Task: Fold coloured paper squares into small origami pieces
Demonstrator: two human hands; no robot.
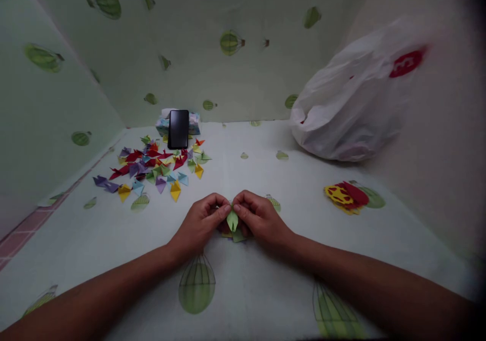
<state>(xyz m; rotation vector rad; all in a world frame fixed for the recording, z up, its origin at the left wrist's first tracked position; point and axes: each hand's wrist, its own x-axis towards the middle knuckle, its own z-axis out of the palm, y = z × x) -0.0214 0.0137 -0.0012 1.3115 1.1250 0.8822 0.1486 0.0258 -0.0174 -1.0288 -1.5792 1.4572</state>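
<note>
My left hand (203,222) and my right hand (258,217) meet at the middle of the cloth-covered surface, fingers pinched together on a small light green folded paper piece (232,221). The paper's pointed tip shows between my fingertips; more of it lies under my hands. A scattered heap of several folded paper shapes (152,166) in red, purple, yellow, blue and green lies to the far left of my hands.
A black phone (178,128) leans upright against a tissue box (194,122) at the back. A white plastic bag (353,98) sits at the back right. A small stack of red and yellow papers (346,195) lies to the right. Cloth walls enclose the space.
</note>
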